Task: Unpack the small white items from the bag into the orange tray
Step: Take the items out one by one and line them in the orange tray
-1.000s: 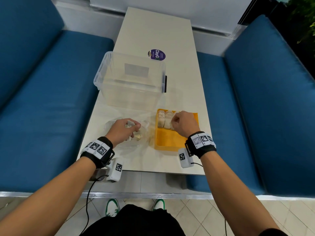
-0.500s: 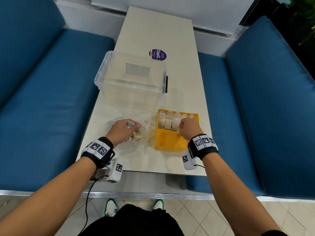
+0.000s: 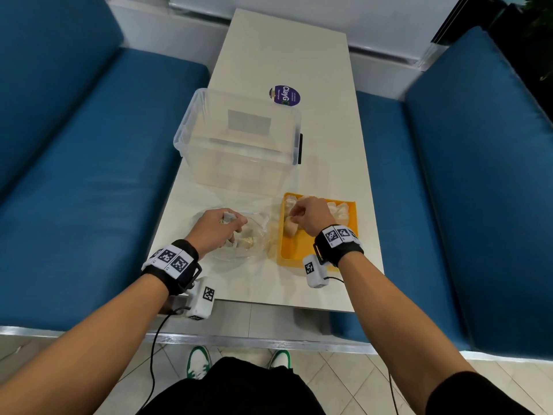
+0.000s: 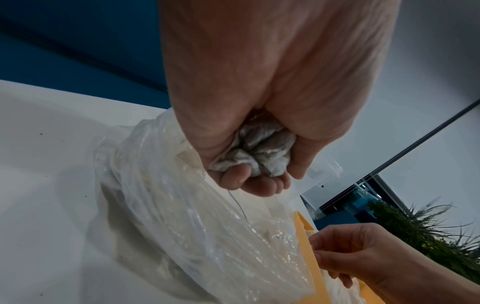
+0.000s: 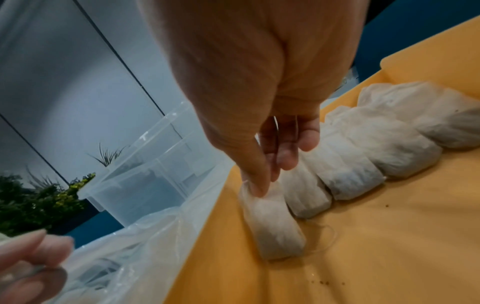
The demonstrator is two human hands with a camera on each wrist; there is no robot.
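Note:
The orange tray [image 3: 299, 248] sits at the table's near right, with a row of white sachets [image 5: 363, 148] lined along its far side. My right hand [image 5: 270, 176] pinches the top of a white sachet [image 5: 275, 222] lying at the left end of that row. Left of the tray lies the crumpled clear plastic bag [image 3: 257, 235], with more sachets showing dimly inside. My left hand [image 4: 259, 174] hovers just over the bag [image 4: 182, 216], gripping a bunch of white sachets [image 4: 259, 152] in its fist.
A clear plastic bin [image 3: 239, 139] stands behind the bag and tray, a round purple sticker [image 3: 285, 94] beyond it. Blue benches [image 3: 89, 175] flank the narrow white table [image 3: 329, 130]. Small crumbs [image 5: 324, 282] and a loose thread lie on the tray floor.
My right hand has shifted from the right part of the tray to the left end of the sachet row. The left hand has stayed over the bag with its bunch.

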